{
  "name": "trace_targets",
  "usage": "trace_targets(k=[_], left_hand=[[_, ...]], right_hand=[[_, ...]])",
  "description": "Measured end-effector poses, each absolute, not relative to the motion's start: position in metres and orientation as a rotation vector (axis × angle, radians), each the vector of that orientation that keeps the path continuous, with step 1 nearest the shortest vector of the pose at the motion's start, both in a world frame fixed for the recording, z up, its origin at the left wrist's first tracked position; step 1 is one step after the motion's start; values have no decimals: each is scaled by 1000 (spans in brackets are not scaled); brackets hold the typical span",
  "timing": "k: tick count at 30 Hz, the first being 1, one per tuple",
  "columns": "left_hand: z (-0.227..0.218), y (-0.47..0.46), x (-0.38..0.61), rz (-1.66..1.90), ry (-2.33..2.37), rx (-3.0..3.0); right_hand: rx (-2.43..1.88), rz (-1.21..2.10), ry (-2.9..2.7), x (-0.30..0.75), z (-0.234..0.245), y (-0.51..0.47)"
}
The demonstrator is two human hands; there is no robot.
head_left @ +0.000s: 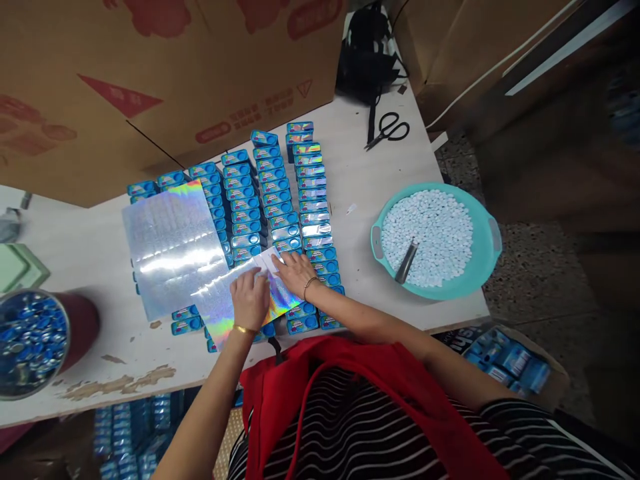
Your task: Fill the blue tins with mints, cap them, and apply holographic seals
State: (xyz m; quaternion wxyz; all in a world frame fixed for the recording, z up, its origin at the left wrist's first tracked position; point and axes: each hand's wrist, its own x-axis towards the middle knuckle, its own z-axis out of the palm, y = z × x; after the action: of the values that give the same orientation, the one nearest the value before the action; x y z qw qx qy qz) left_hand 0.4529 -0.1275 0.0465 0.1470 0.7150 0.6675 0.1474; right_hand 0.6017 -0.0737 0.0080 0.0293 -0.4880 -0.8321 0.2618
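Observation:
A shiny holographic sheet (220, 309) lies tilted over rows of small blue tins (279, 207), with pale strips along its upper right edge. My left hand (250, 297) rests on it, fingers curled in at the strips. Close beside it, my right hand (296, 270) has its fingertips together at the sheet's right corner, against the tins; what lies under those fingertips is partly hidden. A second holographic sheet (173, 243) covers the tins to the left. Several tins in the right row carry shiny strips on top.
A turquoise basin (483, 267) of white pellets (435, 230) holds a metal scoop (407, 263) at the right. Black scissors (387, 131) lie behind it. A large cardboard box (165, 87) borders the back. At the left stands a dark red bucket (83, 327) of blue wrapped pieces.

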Motion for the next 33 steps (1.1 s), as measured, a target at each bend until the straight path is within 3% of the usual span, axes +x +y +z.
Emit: trace_targets(k=[3,7,12,21,33], left_hand=[[73,-142,467,727,1977,1817],[89,-132,484,1219,1950,1099],[71,-107,514,1269,1722,699],[16,-84,568,1040,1721,1151],[7,-66,590,514,2091,1678]], right_hand=[[-1478,971,-2380,607,10,-69],[-1391,1354,-1631,625,20,-77],[-1279,1705,-1049,658,33,-104],[-1645,1287,-1190,722,9,-90],[-1848,961,-1602,734,-27,-67]])
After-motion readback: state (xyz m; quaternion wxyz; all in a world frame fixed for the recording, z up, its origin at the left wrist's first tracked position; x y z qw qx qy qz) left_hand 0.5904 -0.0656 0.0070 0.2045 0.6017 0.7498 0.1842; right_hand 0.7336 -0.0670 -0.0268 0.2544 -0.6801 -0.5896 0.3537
